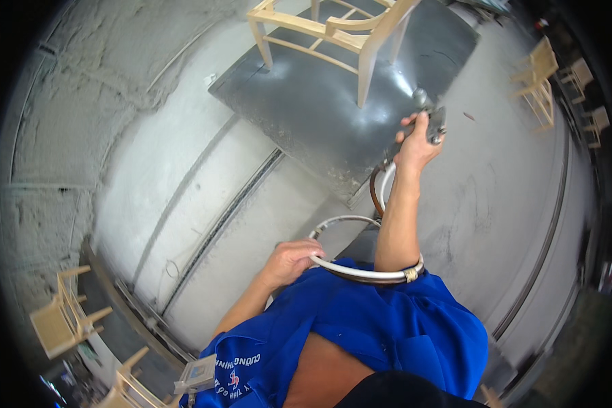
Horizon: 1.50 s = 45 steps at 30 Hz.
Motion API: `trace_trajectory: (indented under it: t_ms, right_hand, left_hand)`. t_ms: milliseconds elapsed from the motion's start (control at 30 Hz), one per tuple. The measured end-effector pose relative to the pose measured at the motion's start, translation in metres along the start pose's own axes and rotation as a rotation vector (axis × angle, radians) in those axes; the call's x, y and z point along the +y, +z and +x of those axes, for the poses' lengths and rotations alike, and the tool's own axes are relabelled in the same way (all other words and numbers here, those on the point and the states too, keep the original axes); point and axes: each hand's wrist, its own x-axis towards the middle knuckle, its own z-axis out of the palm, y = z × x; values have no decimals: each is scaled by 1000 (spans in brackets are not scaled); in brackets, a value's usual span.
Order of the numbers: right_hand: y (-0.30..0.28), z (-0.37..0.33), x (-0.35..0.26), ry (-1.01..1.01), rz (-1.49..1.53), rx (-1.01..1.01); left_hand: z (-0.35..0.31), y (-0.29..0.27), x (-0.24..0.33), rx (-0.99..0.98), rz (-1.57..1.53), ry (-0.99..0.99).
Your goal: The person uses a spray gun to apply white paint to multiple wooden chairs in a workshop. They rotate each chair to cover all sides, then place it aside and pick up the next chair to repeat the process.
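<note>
In my right hand (417,144), stretched out ahead, is a metal spray gun (436,127) with its front toward a pale wooden chair frame (307,28). The fingers are wrapped round the gun's grip. A pale streak shows near the gun's front; whether it is spray or a reflection I cannot tell. My left hand (292,261) is closed on a looped white hose (357,273), low in front of my body. This loop passes round by my right forearm, with a brown hose alongside and tape binding them. The chair frame stands on a dark grey platform (285,112).
More wooden chairs stand at the right (538,81) and at the lower left (60,316). A dark floor rail (217,228) runs beside the platform. Rough, dust-coated wall (61,109) fills the left side. Another curved rail (547,248) lies at the right.
</note>
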Motion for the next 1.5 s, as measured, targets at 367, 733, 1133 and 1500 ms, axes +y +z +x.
trace_trajectory:
  t_ms: [367,733,1133,1500]
  right_hand:
    - [38,-9,-61,-589,-599,-46]
    - [210,1,103,-13,-259,-535]
    - [284,-12,315,528,-365,-88]
    - [231,-58,233,-296,-559,152]
  left_hand:
    - [4,-89,1,-63,144,182]
    - [11,-136,-73,5,100,-126]
    - [12,-271,-144,-274,64,-339]
    - [30,-310,-195,-693,-33,-157]
